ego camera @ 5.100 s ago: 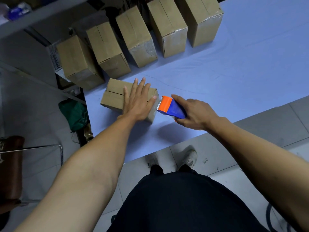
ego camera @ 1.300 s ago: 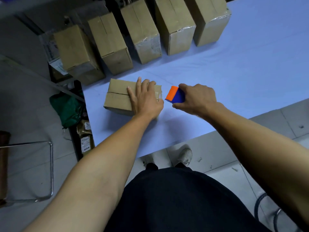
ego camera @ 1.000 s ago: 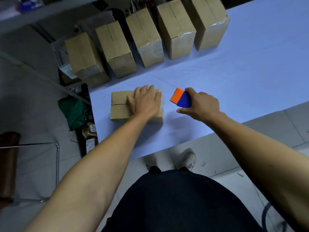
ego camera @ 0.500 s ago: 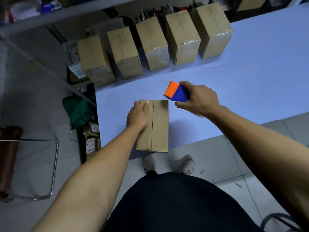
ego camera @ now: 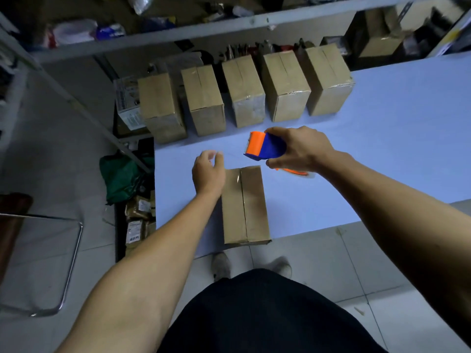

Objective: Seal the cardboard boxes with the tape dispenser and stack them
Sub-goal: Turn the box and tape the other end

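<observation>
the person's right hand (ego camera: 303, 149) grips an orange and blue plastic tape dispenser (ego camera: 265, 146), fingers over its top and thumb curled beneath, with the orange end pointing left toward the other hand; a strip of orange shows just under the wrist, though what it belongs to cannot be told. the left hand (ego camera: 207, 170) hangs in the air with its fingers loosely curled and holds nothing; its fingertips are blurred. between and just below the two hands lies a long brown cardboard box (ego camera: 244, 206) on the pale blue desk (ego camera: 382, 154), its length running away from the person and its centre seam facing up. the box's near end sticks out slightly over the desk's front edge, and its far end sits just under the dispenser. the left wrist is beside the box's far left corner; whether it touches the cardboard cannot be told. beyond both hands, a row of five brown cardboard boxes (ego camera: 285, 85) stands side by side along the far edge of the desk. to the left of the left forearm, on the tiled floor, are a crumpled green bag (ego camera: 122, 177) and a metal-framed chair (ego camera: 68, 263). a cluttered grey shelf (ego camera: 204, 31) runs above the row of boxes.
</observation>
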The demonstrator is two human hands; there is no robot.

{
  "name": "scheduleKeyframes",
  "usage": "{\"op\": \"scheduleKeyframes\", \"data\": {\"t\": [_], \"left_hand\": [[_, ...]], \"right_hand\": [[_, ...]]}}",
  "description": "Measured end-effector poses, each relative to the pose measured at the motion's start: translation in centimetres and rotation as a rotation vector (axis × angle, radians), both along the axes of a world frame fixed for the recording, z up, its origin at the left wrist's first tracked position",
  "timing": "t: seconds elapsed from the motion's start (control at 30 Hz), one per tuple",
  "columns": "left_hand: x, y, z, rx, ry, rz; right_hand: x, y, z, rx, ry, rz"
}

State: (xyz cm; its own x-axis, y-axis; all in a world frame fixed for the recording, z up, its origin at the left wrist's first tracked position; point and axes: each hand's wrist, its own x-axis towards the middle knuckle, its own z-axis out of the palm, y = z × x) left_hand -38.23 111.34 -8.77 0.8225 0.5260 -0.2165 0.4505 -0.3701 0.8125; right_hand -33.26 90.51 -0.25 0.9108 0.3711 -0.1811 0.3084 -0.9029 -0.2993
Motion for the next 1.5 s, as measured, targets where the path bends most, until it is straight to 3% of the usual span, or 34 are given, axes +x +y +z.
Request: {"op": "scheduleKeyframes", "data": {"t": [0.07, 0.17, 0.37, 0.87, 1.2, 1.5], "left_hand": [[1.7, 0.1, 1.8, -0.139, -0.046, -0.037], [3.2, 0.0, 4.4, -0.574, 0.130, -0.187], [3.3, 0.7, 5.5, -0.839, 0.174, -0.197], [3.0, 1.9, 5.8, -0.929, 0.127, -0.224], [2.6, 1.8, 5.8, -1.166, 0.028, -0.126], [2.3, 1.6, 5.6, -1.075, 0.037, -0.188]], "right_hand": [[0.3, 0.3, 0.5, 0.021, -0.009, 0.027], [0.6, 1.0, 0.9, 0.056, -0.030, 0.052], [0.8, 1.9, 1.7, 0.083, -0.008, 0.111], [0.8, 2.0, 1.8, 0.167, -0.009, 0.109], [0.7, 2.4, 2.1, 0.330, 0.055, 0.110], [0.2, 2.2, 1.7, 0.389, 0.095, 0.095]]}}
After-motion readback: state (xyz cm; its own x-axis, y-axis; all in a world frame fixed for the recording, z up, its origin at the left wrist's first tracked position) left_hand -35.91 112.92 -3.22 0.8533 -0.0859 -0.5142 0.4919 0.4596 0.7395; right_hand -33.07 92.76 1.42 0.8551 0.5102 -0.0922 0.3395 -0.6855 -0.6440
